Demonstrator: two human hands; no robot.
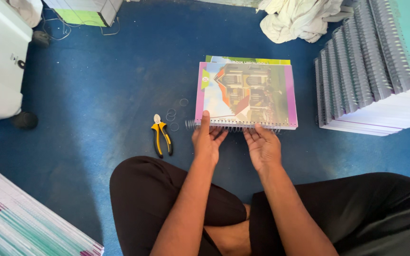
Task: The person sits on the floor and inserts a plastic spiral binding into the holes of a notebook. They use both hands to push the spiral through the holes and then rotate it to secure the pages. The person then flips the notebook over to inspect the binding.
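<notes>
Blue carpet (119,95) covers the floor where a person sits cross-legged in black trousers (167,194), both bare hands at the near edge of a spiral-bound book (246,95). The book lies flat in the middle of the scene, its cover showing a picture of a house inside a purple border, and a second book with a green edge (247,60) peeks out from under its far side. A metal spiral coil (233,127) runs along the book's near edge and sticks out a little past its left corner. The left hand (208,140) lies on the coil with fingers loosely spread, its forefinger stretched up onto the cover. The right hand (263,144) rests beside it, fingers half curled over the coil; neither hand is clenched around anything. Left of the book, yellow-and-black pliers (161,136) lie on the carpet, with a few small wire rings (172,115) just beyond them. At the right, a stack of bound books (371,80) fans out. A white crumpled cloth (300,19) lies at the far side, and more stacked books (20,223) fill the near left corner.
</notes>
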